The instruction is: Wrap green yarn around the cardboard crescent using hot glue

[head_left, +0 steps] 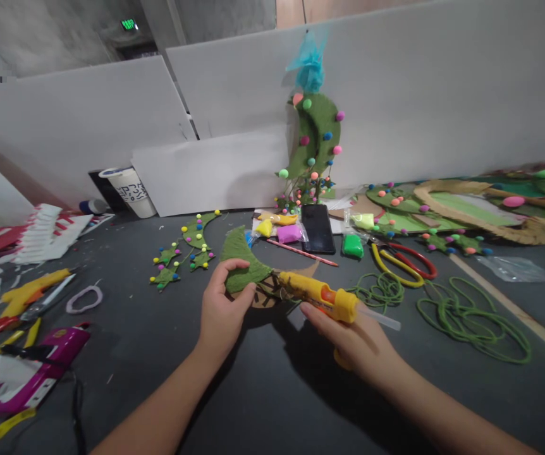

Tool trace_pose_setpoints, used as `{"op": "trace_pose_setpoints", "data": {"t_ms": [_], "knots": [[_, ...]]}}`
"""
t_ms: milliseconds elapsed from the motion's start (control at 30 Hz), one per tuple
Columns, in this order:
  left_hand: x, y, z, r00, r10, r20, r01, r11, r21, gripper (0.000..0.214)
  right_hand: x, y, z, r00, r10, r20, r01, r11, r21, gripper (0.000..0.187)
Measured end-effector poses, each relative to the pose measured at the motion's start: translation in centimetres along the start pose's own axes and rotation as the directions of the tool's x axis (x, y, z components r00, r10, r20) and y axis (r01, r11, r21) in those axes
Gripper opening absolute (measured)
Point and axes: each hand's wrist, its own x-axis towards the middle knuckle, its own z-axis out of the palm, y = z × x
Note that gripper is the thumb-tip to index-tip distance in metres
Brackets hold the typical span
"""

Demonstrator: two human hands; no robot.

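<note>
My left hand [225, 300] pinches a cardboard crescent [265, 296] between thumb and fingers. Green yarn [244, 256] wraps the crescent's left part, while bare brown cardboard shows lower down and to the right. In my right hand [355, 338] is a yellow hot glue gun [320, 294], with a clear glue stick jutting from its back end. Its nozzle points left and meets or nearly meets the edge of the wrapped yarn; exact contact is unclear. Loose green yarn [377, 291] lies just beyond my right hand, with a larger tangle [476, 322] farther right.
Red-and-yellow-handled scissors [403, 262], a black phone [317, 229] and bagged coloured clay [290, 234] lie behind my hands. Green pompom-dotted ornaments [196, 234] lie back left; a decorated crescent [317, 136] stands against the white board. A purple power strip [40, 370] and another yellow glue gun [35, 291] are left.
</note>
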Motion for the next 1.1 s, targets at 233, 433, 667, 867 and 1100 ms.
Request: {"op": "trace_pose_setpoints", "data": {"t_ms": [233,433,667,867,1100], "knots": [[0.0,-0.2,-0.1,1.000,0.001,0.002,-0.001,1.000,0.003,0.028,0.1,0.1,0.0,0.999,0.016,-0.032,-0.016,1.000,-0.001,0.026],[0.0,-0.1,-0.1,1.000,-0.003,0.017,0.004,1.000,-0.025,0.027,0.3,0.1,-0.2,0.997,0.046,-0.060,-0.047,0.999,-0.003,0.028],[0.4,-0.5,-0.2,1.000,-0.016,-0.002,0.016,1.000,-0.017,0.028,0.6,0.5,0.2,0.971,-0.024,-0.240,0.040,0.997,0.064,0.021],[1.7,-1.2,-1.0,0.987,0.023,-0.157,-0.020,1.000,0.019,0.030,-0.1,-0.3,1.0,0.917,-0.305,0.258,0.366,0.899,-0.240,0.015],[1.6,-0.8,-1.2,0.987,0.027,-0.156,-0.028,1.000,-0.007,0.031,-0.8,-0.9,1.1,0.801,-0.289,0.524,0.483,0.829,-0.281,0.023]]}}
